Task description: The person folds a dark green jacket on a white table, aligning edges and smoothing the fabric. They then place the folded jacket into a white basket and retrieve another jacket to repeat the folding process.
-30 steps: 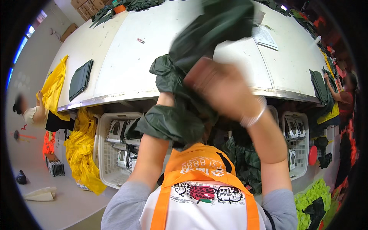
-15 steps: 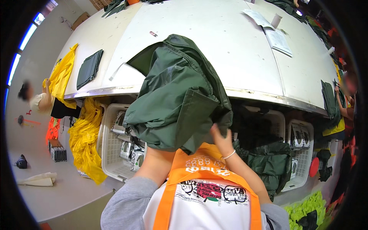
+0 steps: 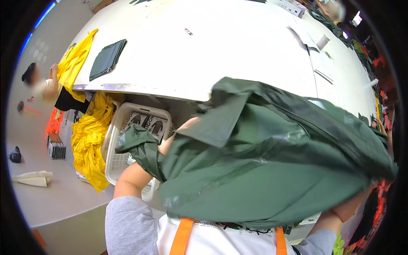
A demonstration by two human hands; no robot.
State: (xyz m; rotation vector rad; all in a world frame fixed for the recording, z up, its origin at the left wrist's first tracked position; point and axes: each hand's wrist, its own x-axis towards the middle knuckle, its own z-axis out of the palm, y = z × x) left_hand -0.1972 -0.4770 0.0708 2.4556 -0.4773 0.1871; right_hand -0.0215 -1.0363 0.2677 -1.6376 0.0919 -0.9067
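A dark green rain jacket (image 3: pixel 263 170), blurred in places by motion, is spread wide in front of my body and over the table's near edge. My left hand (image 3: pixel 188 123) is closed on its left side near a flap, with most of the fingers behind the cloth. A bunched green piece (image 3: pixel 142 146), perhaps a sleeve, hangs over my left forearm. At the far right, the jacket's other end is held up by my right hand (image 3: pixel 370 187), which the cloth mostly covers.
The white table (image 3: pixel 170 59) carries a folded dark green stack (image 3: pixel 108 59), papers (image 3: pixel 318 63) and a white cylinder (image 3: pixel 323 41). Below its edge are a white basket (image 3: pixel 111 163) of packages and heaped yellow garments (image 3: pixel 89 144). One person (image 3: pixel 46 87) handles yellow cloth at left; others work at right.
The jacket has gone from a bunched heap to spread wide toward the right. My right hand has moved far right, and my left hand now shows at the jacket's left side.
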